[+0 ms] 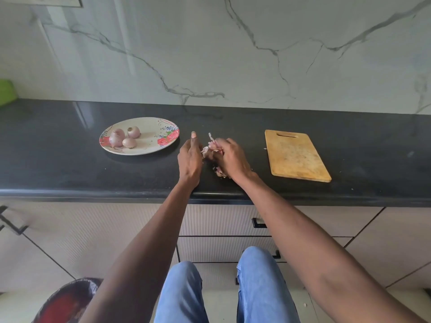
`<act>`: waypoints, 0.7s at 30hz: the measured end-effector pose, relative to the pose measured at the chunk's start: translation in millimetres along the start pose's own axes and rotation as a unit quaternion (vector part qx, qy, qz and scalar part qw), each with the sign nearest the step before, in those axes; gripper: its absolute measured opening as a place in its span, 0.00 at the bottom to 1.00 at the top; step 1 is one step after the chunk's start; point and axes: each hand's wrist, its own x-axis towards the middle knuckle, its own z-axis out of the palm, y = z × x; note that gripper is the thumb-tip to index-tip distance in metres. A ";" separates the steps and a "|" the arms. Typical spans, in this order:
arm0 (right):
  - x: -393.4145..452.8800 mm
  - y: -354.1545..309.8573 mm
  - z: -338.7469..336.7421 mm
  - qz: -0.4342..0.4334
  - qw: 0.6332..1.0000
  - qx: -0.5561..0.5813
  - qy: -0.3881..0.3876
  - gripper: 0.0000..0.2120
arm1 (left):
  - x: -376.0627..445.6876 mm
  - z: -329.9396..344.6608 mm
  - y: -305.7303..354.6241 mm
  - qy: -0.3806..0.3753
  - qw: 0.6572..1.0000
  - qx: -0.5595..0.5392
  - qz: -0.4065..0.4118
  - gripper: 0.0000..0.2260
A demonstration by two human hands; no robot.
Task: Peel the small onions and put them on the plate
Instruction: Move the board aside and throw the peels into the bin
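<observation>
Near the front edge of the black bench, the right hand is gripping a bunch of onion peels, fingers curled round them. The left hand is hovering just beside, fingers relaxed and apart. Four peeled small onions are sitting on the floral plate toward the left, with a wooden cutting board lying to the right.

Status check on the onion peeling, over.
Right hand gripping loose onion skins; left hand open beside them. Peeled onions on plate. Nothing blocking.
</observation>
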 end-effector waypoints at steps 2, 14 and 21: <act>0.1 1.9 -1.9 0.025 0.998 0.038 0.041 0.07 | -4.3 0.4 3.4 0.003 1.000 0.012 0.013 0.28; 15.9 -13.4 -24.8 0.333 0.807 0.450 0.190 0.06 | -22.4 0.5 11.5 -0.008 0.995 0.023 0.094 0.25; 28.9 -18.0 -18.1 0.371 0.693 0.608 0.116 0.09 | -13.7 1.4 4.8 0.003 0.996 -0.002 0.087 0.25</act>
